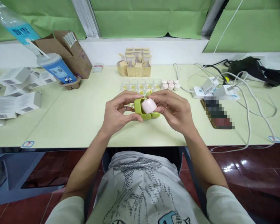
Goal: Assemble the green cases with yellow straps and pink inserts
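Observation:
Between my two hands, just above the table, is a yellow-green earbud case cover (138,106) with a small ring on its left side. My left hand (120,112) is closed round the cover's left end. A glossy pale pink earbud case (149,106) sits tilted, partly inside the cover. My right hand (172,109) pinches the pink case from its right side, thumb below and fingers on top. Right beneath lie more yellow-green pieces (154,115), partly hidden. Just beyond the hands stand clear cups (136,83) with yellow marks and several small pink-white pieces (170,84).
Small open cardboard boxes (135,65) stand at the back. To the left are white boxes (16,93), a brown carton (72,53), a blue tub (59,70) and a bottle (21,29). To the right lie a phone (217,113), chargers (210,85) and looping white cables.

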The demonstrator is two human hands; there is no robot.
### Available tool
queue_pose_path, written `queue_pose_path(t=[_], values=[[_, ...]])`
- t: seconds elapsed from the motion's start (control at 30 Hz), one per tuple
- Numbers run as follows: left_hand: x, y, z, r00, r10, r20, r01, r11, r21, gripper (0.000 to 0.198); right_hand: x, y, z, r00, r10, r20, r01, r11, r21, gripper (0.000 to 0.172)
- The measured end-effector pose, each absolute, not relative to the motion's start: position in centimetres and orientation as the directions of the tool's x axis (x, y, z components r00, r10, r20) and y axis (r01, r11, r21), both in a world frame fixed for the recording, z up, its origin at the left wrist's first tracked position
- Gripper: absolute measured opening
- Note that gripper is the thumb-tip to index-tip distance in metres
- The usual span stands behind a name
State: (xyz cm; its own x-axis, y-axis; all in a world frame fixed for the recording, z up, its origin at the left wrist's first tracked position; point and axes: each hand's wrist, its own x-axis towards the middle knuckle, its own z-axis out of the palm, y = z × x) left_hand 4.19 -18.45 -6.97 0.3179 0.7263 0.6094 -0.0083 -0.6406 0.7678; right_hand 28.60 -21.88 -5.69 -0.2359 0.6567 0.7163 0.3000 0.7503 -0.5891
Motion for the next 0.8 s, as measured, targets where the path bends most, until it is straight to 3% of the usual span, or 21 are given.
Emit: queue_pose_path(t=[0.3, 0.57, 0.7, 0.8], values=[[4.3, -18.1, -7.4, 0.319, 0.752, 0.578, -0.006, -0.608, 0.794, 0.071, 26.9, -21.5, -7.2, -0.177, 0.647, 0.741, 0.460, 0.720, -0.519, 0.045], [4.5, -17.7, -7.7, 0.394, 0.785, 0.478, 0.026, -0.530, 0.848, 0.061, 26.7, -21.0, -7.4, -0.251, 0.687, 0.682, 0.437, 0.709, -0.553, 0.041], [5.0, -17.5, -8.5, 0.300, 0.815, 0.497, -0.016, -0.516, 0.856, 0.056, 25.5, -21.1, -8.0, -0.087, 0.726, 0.682, 0.388, 0.656, -0.648, 0.040], [5.2, -17.4, -9.3, 0.289, 0.836, 0.466, -0.064, -0.469, 0.881, 0.056, 24.7, -21.4, -8.4, -0.076, 0.785, 0.615, 0.311, 0.605, -0.733, 0.048]])
